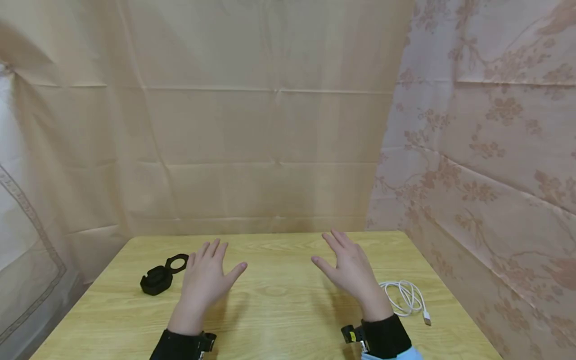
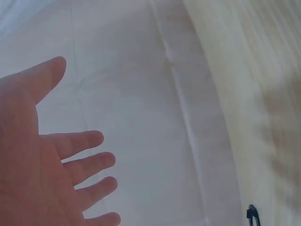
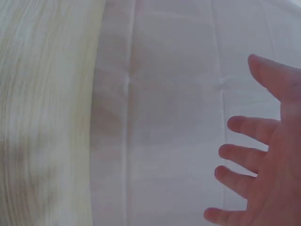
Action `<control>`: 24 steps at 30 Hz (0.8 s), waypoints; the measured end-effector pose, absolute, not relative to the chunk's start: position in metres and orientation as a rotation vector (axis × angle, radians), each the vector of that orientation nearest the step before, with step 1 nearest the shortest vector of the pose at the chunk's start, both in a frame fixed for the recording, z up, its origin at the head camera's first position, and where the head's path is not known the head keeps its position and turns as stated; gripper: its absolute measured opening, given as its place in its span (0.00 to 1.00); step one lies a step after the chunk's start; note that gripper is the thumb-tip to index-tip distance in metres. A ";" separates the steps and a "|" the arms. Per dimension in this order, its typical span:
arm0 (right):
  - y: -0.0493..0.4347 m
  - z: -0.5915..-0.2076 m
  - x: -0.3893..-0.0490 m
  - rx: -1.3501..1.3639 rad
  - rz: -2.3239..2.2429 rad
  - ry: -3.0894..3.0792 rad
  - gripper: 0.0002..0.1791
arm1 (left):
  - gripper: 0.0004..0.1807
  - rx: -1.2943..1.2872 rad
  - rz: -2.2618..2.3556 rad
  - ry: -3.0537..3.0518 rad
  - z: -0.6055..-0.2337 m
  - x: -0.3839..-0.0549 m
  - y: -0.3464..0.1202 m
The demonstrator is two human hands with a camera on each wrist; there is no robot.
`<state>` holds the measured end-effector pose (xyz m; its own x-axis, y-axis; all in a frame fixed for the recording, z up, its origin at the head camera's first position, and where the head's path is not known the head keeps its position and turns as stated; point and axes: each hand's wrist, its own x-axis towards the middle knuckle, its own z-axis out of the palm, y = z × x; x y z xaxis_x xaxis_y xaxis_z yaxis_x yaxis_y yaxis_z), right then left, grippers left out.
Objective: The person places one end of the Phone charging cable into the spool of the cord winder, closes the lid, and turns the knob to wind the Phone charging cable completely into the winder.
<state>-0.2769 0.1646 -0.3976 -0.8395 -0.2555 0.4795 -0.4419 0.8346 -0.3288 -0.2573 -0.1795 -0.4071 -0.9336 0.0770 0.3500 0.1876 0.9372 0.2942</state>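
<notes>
Nearest to the camera, a black cuff [image 1: 176, 345] goes around the left wrist and another black cuff [image 1: 386, 337] around the right one, where a light blue sleeve [image 1: 398, 355] shows just below it. Each cuff carries a small dark device on its inner side. A little farther, the left hand [image 1: 203, 282] and the right hand [image 1: 353, 270] are held over the wooden counter [image 1: 279, 320], well apart from each other. Both hands are spread: the fingers are nearly straight with gaps between them, the thumbs stand out toward each other, and the wrist views show both palms bare. Soft shadows of the arms fall on the counter. The white cable [image 1: 411, 300] lies on the counter to the right of the right hand, near its wrist, loosely coiled, and its plug points toward the near side. On the other side, the black case [image 1: 156, 281] sits on the counter to the left of the left hand; it has a many-sided body, and a flat ring joins it at the far right. In the head view the left fingers come close to this ring. Behind the far edge of the counter hangs a creased beige cloth [image 1: 252, 140], with a flower-patterned cloth [image 1: 477, 175] on the right and a whitish cloth [image 1: 27, 250] with a grey band on the left.
</notes>
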 end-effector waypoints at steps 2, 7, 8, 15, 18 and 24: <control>0.165 -0.397 -0.276 0.538 0.645 -2.550 0.40 | 0.48 -0.198 -0.460 -2.749 -0.404 -0.256 -0.179; 0.163 -0.396 -0.273 0.580 0.803 -2.490 0.37 | 0.47 -0.224 -0.479 -2.714 -0.397 -0.248 -0.178; 0.163 -0.396 -0.272 0.592 0.842 -2.472 0.36 | 0.46 -0.232 -0.487 -2.705 -0.395 -0.247 -0.178; 0.158 -0.391 -0.274 0.697 1.127 -2.256 0.27 | 0.42 -0.322 -0.570 -2.600 -0.383 -0.241 -0.175; 0.155 -0.391 -0.274 0.703 1.263 -2.190 0.24 | 0.39 -0.338 -0.633 -2.578 -0.380 -0.239 -0.175; 0.145 -0.392 -0.274 0.622 1.650 -2.145 0.20 | 0.36 -0.304 -0.718 -2.566 -0.376 -0.237 -0.180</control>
<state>-0.2740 0.1455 -0.3919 -0.8372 -0.1224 0.5330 -0.5465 0.2199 -0.8081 -0.2371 -0.1799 -0.3762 -0.8716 0.0871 0.4824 0.3247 0.8398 0.4350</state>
